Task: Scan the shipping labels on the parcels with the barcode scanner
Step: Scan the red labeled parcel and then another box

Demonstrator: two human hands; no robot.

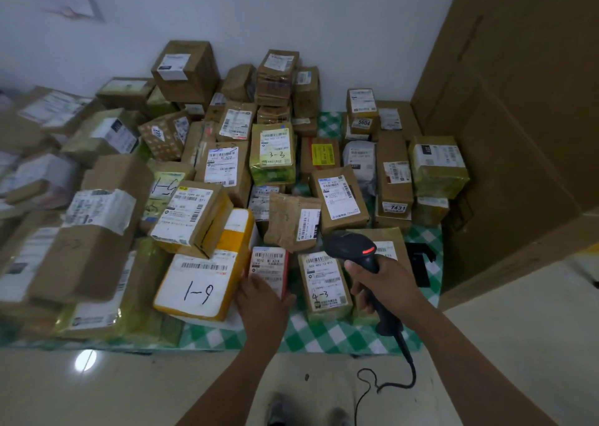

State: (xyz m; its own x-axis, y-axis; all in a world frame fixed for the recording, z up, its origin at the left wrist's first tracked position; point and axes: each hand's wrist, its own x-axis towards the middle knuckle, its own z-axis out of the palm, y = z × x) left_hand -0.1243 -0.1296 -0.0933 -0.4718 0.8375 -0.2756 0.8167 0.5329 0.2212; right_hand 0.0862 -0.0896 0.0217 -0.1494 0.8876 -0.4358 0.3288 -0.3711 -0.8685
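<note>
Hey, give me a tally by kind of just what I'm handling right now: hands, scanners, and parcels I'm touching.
Hands: 2, the left hand and the right hand
Scanners: 1, the barcode scanner, gripped by the right hand
Parcels touched: 1, the red-edged parcel, held by the left hand
Total: 4

Brown cardboard parcels pack the green-checked cloth, the blurred left probably too; its near strip lies bare. Tall cardboard sheets block rightward.

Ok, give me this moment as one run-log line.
right hand: grips barcode scanner, red light on | left hand: holds red-edged parcel, label up
</note>
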